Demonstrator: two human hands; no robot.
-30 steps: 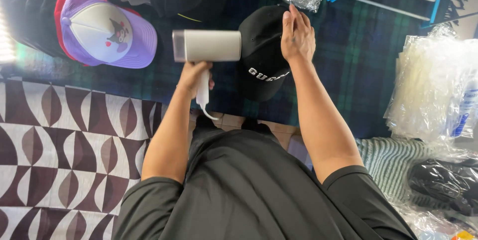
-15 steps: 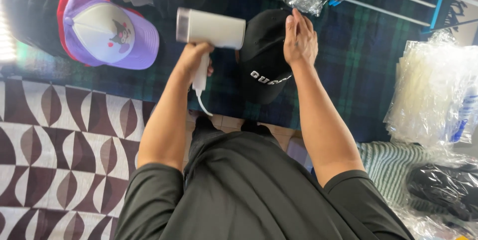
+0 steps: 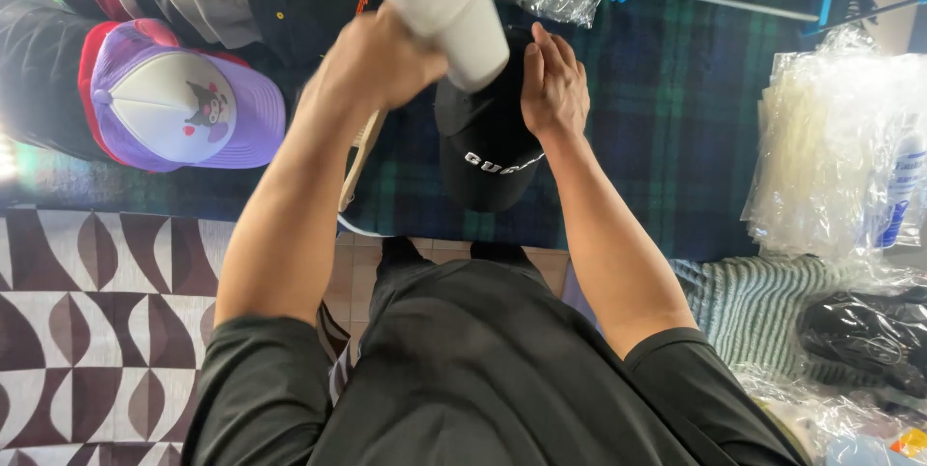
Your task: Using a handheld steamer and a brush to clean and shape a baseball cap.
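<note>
While the left hand [image 3: 381, 65] held a white handheld garment steamer [image 3: 446, 7] by its handle, fingers wrapped fully around the grip, the right hand [image 3: 552, 89] lay flat and open against the right side of a black baseball cap [image 3: 486, 142], holding nothing but pressing on the crown. The cap sat on a dark green plaid cloth [image 3: 666, 138], just beyond the person's feet, its long axis running toward and away from the person; its white-lettered front faced the person, though whether the near end was the brim could not be told. The steamer's barrel ran diagonally from upper left to lower right, its lower end just above the cap's crown. By the look of it, the step in hand was steaming the crown; the next move seemed to call for a slow pass over the fabric with the bare fingers kept out of the hot outlet. 1 purple and white cartoon cap [image 3: 188, 104] lay well to the left, clear plastic bags [image 3: 840, 147] to the right.
</note>
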